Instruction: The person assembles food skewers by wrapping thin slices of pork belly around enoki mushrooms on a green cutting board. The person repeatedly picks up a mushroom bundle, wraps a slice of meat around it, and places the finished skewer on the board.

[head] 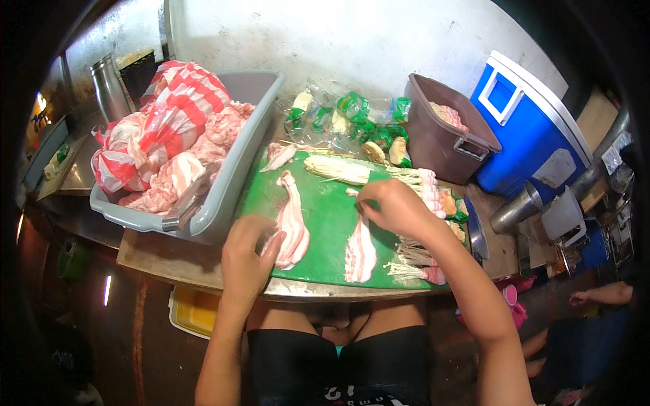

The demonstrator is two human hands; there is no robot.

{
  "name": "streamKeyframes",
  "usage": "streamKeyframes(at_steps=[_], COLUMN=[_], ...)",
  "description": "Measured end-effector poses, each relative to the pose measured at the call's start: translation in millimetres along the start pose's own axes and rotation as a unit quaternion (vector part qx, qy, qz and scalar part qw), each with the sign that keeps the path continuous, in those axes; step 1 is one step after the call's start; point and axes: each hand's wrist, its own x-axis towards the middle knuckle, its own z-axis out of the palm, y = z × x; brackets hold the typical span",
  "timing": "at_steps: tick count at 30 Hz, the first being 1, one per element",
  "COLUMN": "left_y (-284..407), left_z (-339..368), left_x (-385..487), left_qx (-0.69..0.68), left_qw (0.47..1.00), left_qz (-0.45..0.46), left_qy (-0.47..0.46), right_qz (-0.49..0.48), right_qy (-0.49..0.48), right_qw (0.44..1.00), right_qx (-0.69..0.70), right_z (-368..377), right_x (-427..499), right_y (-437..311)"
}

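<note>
On a green cutting board (325, 203), my right hand (393, 205) pinches the far end of a thin slice of raw pork belly (361, 254); the slice's near end lies flat on the board. My left hand (249, 248) rests at the board's left edge beside a stack of pork belly slices (293, 238), its fingers partly hidden and touching or close to the meat. A bundle of enoki mushrooms (337, 169) lies across the far side. Enoki rolls wrapped in meat (429, 190) line the right side, with more rolls (434, 274) nearer me. Another meat scrap (278, 156) sits far left.
A grey tub (238, 152) of raw meat and a striped plastic bag (183, 116) stands left. Packaged enoki (350, 114), a brown bin (447, 147) and a blue cooler (523, 122) stand behind. A knife (476, 228) and metal cup (517, 205) lie right; another person's arm (604, 294) shows beyond.
</note>
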Motion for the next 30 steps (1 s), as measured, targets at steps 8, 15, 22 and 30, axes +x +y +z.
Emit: streamKeyframes(at_steps=[8, 15, 22, 30], left_y=[-2.4, 3.0, 4.4, 5.5], left_z=[-1.5, -3.1, -4.1, -4.3], left_x=[2.3, 1.7, 3.4, 4.9], left_qx=[0.022, 0.006, -0.001, 0.001], left_qw=[0.999, 1.0, 1.0, 1.0], left_qz=[0.031, 0.007, 0.007, 0.005], left_qy=[0.008, 0.004, -0.005, -0.002], right_qz=[-0.035, 0.015, -0.021, -0.008], right_qy=[0.243, 0.124, 0.207, 0.181], right_qw=[0.969, 0.992, 0.973, 0.971], right_qx=[-0.036, -0.018, 0.1, 0.158], right_z=[25.2, 22.6, 31.2, 29.6], right_x=[82.0, 103.5, 96.2, 92.2], right_y=[-3.7, -0.2, 24.8, 31.6])
